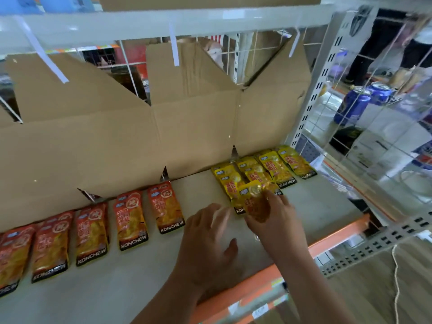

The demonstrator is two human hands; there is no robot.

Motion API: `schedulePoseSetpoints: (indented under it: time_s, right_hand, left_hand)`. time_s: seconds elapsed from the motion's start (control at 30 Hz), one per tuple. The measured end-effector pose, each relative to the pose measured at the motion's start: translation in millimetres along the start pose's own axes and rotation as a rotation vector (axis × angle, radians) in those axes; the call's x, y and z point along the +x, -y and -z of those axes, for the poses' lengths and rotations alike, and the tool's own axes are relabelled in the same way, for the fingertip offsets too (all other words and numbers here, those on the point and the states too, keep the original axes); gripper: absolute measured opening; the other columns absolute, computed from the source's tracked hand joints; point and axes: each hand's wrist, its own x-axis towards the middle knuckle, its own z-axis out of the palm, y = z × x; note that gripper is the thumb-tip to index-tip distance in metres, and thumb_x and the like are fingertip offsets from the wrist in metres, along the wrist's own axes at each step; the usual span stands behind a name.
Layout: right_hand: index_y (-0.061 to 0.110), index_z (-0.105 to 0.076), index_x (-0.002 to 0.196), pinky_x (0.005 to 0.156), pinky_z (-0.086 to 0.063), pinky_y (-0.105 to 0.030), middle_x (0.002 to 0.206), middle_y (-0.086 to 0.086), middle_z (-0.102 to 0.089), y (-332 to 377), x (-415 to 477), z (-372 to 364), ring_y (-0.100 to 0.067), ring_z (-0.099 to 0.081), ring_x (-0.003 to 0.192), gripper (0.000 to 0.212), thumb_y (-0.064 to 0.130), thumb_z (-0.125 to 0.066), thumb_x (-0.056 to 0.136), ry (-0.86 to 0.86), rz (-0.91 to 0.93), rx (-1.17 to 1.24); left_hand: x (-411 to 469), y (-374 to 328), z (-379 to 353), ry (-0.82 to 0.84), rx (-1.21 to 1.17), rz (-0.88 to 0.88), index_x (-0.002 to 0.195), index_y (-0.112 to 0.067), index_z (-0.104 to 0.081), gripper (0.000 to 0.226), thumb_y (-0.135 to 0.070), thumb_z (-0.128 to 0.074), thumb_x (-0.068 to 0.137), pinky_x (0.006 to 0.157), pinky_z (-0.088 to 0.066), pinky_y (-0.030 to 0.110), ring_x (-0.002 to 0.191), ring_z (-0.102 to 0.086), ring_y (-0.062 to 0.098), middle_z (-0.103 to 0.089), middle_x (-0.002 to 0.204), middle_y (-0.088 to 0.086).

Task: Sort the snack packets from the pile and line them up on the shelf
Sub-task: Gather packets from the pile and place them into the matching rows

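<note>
Right hand (273,216) pinches a yellow packet (247,195) by its lower end, at the front of the yellow packets (280,167) lying flat at the right end of the shelf (315,206). Left hand (210,244) hovers just beside it, fingers spread, holding nothing. Orange packets (131,220) line the shelf's left stretch. Every packet lies lengthwise front to back, black KONCHEW band toward the person, top toward the cardboard sheet (117,141) behind. Blue cans (353,105) stand well off to the right.
</note>
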Motion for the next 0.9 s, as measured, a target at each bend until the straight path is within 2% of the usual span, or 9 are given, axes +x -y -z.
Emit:
schedulePoseSetpoints:
  time_s: [0.17, 0.4, 0.6, 0.67, 0.77, 0.9]
  right_hand:
    - [0.014, -0.053, 0.143, 0.094, -0.046, -0.042, 0.116, -0.009, -0.059, -27, 26, 13, -0.034, -0.054, 0.112, 0.078, 0.044, -0.080, 0.076, -0.062, -0.084, -0.005]
    - [0.021, -0.053, 0.140, 0.096, -0.046, -0.042, 0.119, -0.007, -0.060, -60, 64, 16, -0.031, -0.052, 0.114, 0.073, 0.043, -0.081, 0.076, -0.135, -0.116, 0.021]
    - [0.021, -0.064, 0.126, 0.095, -0.049, -0.046, 0.117, -0.008, -0.064, -75, 110, 21, -0.035, -0.056, 0.108, 0.060, 0.053, -0.075, 0.076, -0.154, -0.136, -0.076]
    - [0.022, -0.066, 0.123, 0.094, -0.049, -0.046, 0.119, -0.009, -0.064, -74, 123, 21, -0.036, -0.056, 0.111, 0.057, 0.057, -0.071, 0.078, -0.121, -0.145, -0.131]
    - [0.024, -0.064, 0.129, 0.099, -0.044, -0.046, 0.128, -0.008, -0.062, -72, 133, 19, -0.035, -0.052, 0.120, 0.060, 0.060, -0.069, 0.082, -0.087, -0.158, -0.154]
    - [0.023, -0.062, 0.131, 0.102, -0.039, -0.046, 0.135, -0.006, -0.058, -71, 135, 11, -0.033, -0.047, 0.128, 0.057, 0.054, -0.070, 0.084, -0.080, -0.168, -0.159]
  left_hand:
    - [21, 0, -12, 0.030, 0.093, 0.076, 0.136, -0.024, -0.051, 0.069, -0.054, -0.061, 0.075, 0.094, -0.050, 0.049, 0.120, -0.057, 0.033, -0.058, 0.133, 0.008]
    - [39, -2, -23, 0.103, 0.170, 0.151, 0.148, -0.029, -0.048, 0.074, -0.060, -0.054, 0.081, 0.101, -0.044, 0.049, 0.132, -0.047, 0.030, -0.051, 0.142, 0.006]
    - [40, -6, -22, 0.107, 0.167, 0.146, 0.144, -0.029, -0.051, 0.069, -0.056, -0.060, 0.082, 0.099, -0.044, 0.048, 0.132, -0.048, 0.029, -0.051, 0.140, 0.003]
    - [41, -6, -22, 0.108, 0.170, 0.146, 0.143, -0.029, -0.053, 0.068, -0.054, -0.061, 0.080, 0.098, -0.045, 0.048, 0.130, -0.050, 0.030, -0.051, 0.139, 0.002]
    - [41, -7, -23, 0.107, 0.168, 0.144, 0.142, -0.029, -0.054, 0.068, -0.053, -0.063, 0.079, 0.097, -0.045, 0.045, 0.129, -0.050, 0.027, -0.051, 0.137, 0.000]
    - [42, -5, -26, 0.112, 0.180, 0.127, 0.142, -0.028, -0.054, 0.068, -0.052, -0.064, 0.080, 0.094, -0.046, 0.046, 0.127, -0.052, 0.028, -0.053, 0.136, 0.001]
